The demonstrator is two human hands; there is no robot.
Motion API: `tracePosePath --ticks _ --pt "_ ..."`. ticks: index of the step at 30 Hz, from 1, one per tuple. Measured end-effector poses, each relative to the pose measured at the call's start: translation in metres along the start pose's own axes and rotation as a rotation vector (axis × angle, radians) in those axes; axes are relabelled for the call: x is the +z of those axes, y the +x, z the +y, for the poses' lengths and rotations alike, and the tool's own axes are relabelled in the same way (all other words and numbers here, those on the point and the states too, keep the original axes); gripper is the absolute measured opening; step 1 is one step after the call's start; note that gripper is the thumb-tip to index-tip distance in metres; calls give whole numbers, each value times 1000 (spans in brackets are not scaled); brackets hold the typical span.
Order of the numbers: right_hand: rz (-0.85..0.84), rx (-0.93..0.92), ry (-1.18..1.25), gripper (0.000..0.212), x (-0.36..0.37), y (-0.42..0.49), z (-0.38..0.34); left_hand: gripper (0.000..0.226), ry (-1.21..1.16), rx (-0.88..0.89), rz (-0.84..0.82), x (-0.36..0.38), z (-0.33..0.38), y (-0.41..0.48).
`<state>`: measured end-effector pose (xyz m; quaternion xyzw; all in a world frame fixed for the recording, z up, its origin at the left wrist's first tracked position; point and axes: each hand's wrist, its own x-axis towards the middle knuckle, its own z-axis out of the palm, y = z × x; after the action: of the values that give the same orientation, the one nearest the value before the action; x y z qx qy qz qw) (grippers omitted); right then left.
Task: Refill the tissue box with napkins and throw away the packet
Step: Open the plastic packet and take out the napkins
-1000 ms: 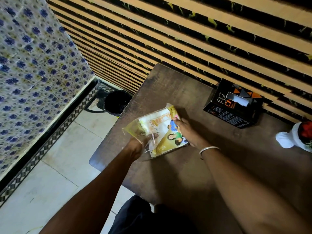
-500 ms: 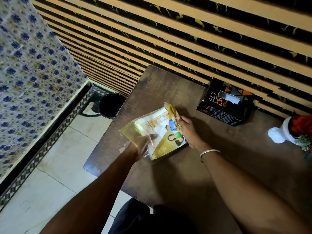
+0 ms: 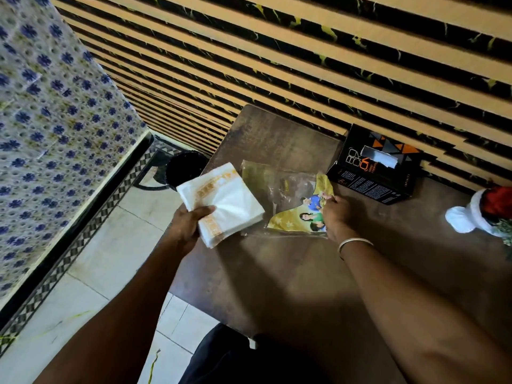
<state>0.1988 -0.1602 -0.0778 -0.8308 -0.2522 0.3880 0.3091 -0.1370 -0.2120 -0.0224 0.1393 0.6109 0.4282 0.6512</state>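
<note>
My left hand [image 3: 188,225] grips a stack of white napkins [image 3: 221,200] with orange borders, held just off the left edge of the brown table [image 3: 277,273]. The emptied plastic packet [image 3: 288,200], clear with a yellow printed end, lies flat on the table. My right hand [image 3: 336,214] pins its printed end down. The black tissue box [image 3: 374,167] stands at the back of the table by the wall, a white tissue poking from its top slot.
A black bin [image 3: 185,167] stands on the tiled floor left of the table, beside the striped wall. A red and white plush figure [image 3: 482,212] sits at the table's right edge. A blue-flowered cloth surface [image 3: 50,128] fills the left side.
The napkin stack has come out of the packet: my left hand pulled it leftward while my right hand held the packet, which now lies flat and empty.
</note>
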Motion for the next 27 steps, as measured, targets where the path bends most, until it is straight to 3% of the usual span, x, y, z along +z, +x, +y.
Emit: tracePosePath --ticks 5,8,10,12,15,17,18,21,27 --pt "31 74 112 27 10 -7 -4 55 -167 34 2 -27 14 -1" --pt "35 88 132 29 17 -17 -11 29 -243 -47 -101 -34 20 -11" --pt "43 95 134 29 23 -19 -14 37 -246 -90 -155 -37 20 -18" --pt "37 101 190 27 30 -22 -22 40 -211 -105 -204 -38 18 -24" --pt "-10 71 222 20 41 -19 -28 21 -107 -129 -252 -35 14 -32" --pt "-41 52 211 15 47 -16 -34 51 -20 -173 -312 -31 7 -33" --pt "-55 41 203 15 50 -17 -39 56 31 -182 -337 -29 3 -33" --pt "-106 -15 171 22 52 -16 -53 40 186 -244 -380 -17 -6 -32" --pt "-153 7 223 26 52 -6 -75 48 422 -327 -459 -5 -27 -12"
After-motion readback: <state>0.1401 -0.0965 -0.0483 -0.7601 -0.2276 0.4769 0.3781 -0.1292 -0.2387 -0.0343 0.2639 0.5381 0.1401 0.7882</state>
